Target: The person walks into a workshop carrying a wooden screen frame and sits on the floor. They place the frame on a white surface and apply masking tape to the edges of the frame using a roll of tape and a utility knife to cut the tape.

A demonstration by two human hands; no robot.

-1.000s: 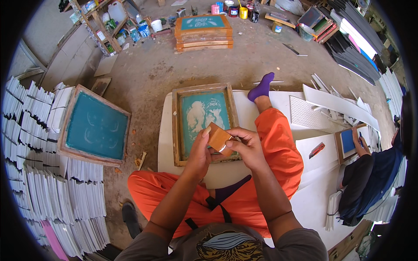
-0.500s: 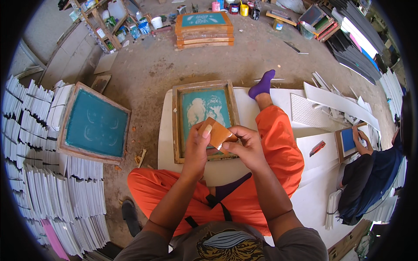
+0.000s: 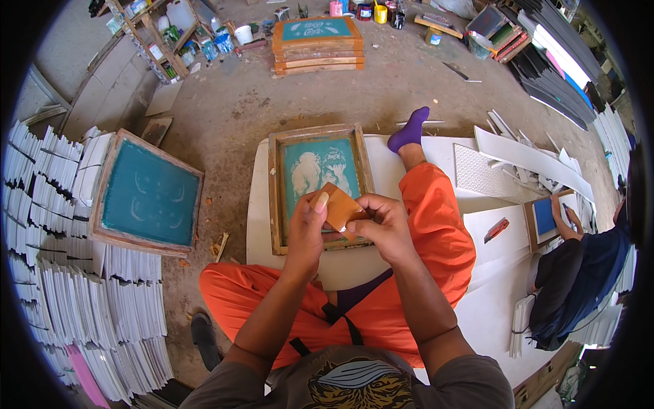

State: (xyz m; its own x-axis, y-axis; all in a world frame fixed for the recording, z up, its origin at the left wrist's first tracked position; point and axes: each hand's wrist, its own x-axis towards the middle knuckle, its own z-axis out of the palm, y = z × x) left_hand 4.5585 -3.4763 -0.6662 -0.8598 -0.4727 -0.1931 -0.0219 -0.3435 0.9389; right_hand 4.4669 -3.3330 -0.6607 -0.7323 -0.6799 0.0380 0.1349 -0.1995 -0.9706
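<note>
Between my two hands, above a wooden-framed printing screen, is a small squarish piece of brown tape (image 3: 342, 208). My left hand (image 3: 308, 221) pinches its left side, thumb on top. My right hand (image 3: 381, 221) is closed at its lower right corner, thumb and fingers gripping the edge, where a small flap folds down. The printing screen (image 3: 366, 153) lies on a white board (image 3: 402, 187) in front of me. Its teal mesh carries two pale figures, and my hands hide part of its near side.
Another teal screen (image 3: 146, 191) leans on stacked white sheets (image 3: 102, 320) at left. Taped screens (image 3: 319, 51) are piled on the floor ahead. On the right lie a red box cutter (image 3: 496, 230) and white offcuts (image 3: 535, 160). A co-worker's hand (image 3: 567, 221) touches a blue-faced board.
The brown tape has turned slightly, and less of its white edge shows. My right fingers have shifted along its lower right corner. My left hand keeps nearly the same hold.
</note>
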